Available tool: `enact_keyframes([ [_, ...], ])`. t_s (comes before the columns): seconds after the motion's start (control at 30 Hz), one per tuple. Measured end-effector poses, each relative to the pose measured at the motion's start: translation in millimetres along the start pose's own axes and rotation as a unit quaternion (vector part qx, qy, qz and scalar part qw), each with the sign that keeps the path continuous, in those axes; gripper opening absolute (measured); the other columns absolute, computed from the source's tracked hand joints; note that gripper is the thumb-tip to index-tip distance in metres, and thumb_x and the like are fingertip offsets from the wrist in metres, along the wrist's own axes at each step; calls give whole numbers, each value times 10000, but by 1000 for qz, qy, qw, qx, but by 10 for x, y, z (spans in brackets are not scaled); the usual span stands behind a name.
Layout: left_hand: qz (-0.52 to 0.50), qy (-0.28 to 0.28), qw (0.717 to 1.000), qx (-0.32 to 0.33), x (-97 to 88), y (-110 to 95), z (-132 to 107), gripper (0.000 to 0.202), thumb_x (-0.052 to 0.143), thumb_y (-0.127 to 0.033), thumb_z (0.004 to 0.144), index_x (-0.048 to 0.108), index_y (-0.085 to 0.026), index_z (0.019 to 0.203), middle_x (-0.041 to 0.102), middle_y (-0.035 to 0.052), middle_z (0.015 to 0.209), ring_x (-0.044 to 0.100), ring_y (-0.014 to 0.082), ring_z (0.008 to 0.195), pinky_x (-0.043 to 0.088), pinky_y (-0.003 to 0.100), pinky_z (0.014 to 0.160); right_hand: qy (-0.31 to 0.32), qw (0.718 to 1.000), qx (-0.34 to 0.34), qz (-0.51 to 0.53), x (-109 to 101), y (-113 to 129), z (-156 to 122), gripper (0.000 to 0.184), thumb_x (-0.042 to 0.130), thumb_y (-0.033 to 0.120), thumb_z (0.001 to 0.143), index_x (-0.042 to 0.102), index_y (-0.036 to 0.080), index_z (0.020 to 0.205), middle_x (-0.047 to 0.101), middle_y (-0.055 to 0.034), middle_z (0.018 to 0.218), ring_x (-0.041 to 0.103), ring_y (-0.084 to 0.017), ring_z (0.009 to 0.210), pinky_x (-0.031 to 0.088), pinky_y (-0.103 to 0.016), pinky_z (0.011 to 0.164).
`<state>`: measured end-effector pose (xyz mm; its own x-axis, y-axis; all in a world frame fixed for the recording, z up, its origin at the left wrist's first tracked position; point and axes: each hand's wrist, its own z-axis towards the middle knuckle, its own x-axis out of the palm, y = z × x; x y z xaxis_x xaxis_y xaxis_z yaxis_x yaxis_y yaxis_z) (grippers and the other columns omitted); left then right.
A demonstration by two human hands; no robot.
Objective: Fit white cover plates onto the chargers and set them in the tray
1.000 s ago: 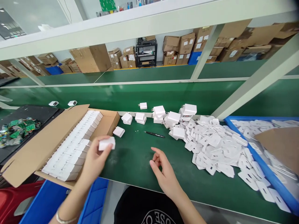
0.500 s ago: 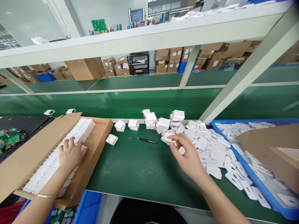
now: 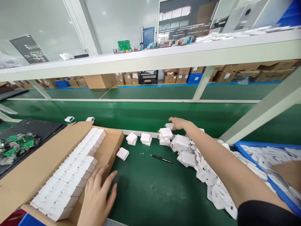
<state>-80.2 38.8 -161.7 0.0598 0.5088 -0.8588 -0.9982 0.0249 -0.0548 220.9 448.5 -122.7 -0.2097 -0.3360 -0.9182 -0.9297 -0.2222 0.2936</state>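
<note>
My left hand [image 3: 100, 191] is spread with nothing in it, above the right edge of the open cardboard box [image 3: 115, 141]. Rows of white plug chargers [image 3: 70, 175] lie in that box, prongs towards its left side. At the back edge of the bench, my right hand [image 3: 177, 123] has its fingers closed at a white charger [image 3: 168, 126] with prongs pointing left; part of the grip is hidden. Just in front stands a small stack of chargers [image 3: 166, 133]. More chargers [image 3: 182, 142] lie to the right, partly behind my forearm.
Several loose chargers [image 3: 131, 138] sit right of the box. A black pen-like tool [image 3: 161, 158] lies mid-bench. White flat plates [image 3: 218, 194] are heaped under my right arm, beside a blue tray [image 3: 237, 145]. Circuit boards [image 3: 18, 142] lie at left. A shelf beam [image 3: 141, 61] crosses above.
My left hand has left the chargers in the box and moved right, opening. My right hand has left the charger near the plate heap and reached to the back edge. The view has shifted.
</note>
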Motion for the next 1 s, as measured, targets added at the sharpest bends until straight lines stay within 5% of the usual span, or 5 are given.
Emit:
enact_keyframes([
  [0.27,-184,6,979,-83,231,-257,-290,271,573,-229,985,717,-318,1197,622,121,1379,582,349,1298,546,522,1016,21,991,15,-134,-135,100,-71,347,783,386,904,701,126,1119,724,-129,1105,693,-295,1072,532,-465,946],
  [0.47,-276,27,951,-134,429,-532,-346,270,537,-266,1021,696,-311,1234,604,135,1393,633,323,1265,576,497,1006,-76,988,-82,-111,-564,241,-922,371,717,319,896,615,161,1216,697,-139,1190,678,-292,1016,476,-336,765],
  [0.67,-342,65,927,-141,693,-1035,-318,474,455,-234,1051,412,-273,1522,499,190,1470,676,232,1077,600,444,939,-79,969,-231,-19,617,580,-2213,252,726,293,772,665,172,984,692,-101,1019,636,-291,965,485,-381,829],
  [0.8,-331,112,934,-78,849,-1259,-325,586,485,-196,1009,352,-257,1576,419,222,1560,675,233,1027,610,427,893,-105,977,-185,2,1482,632,-2584,276,739,323,809,687,142,1011,685,-118,1031,614,-324,1022,459,-484,961],
  [1.0,-200,140,969,37,988,-1306,-209,585,609,-173,954,534,-294,1521,504,208,1509,626,396,1223,573,539,917,-135,980,-108,93,1593,20,-2834,439,801,327,850,664,214,1252,655,-98,1174,613,-307,1095,497,-439,939],
])
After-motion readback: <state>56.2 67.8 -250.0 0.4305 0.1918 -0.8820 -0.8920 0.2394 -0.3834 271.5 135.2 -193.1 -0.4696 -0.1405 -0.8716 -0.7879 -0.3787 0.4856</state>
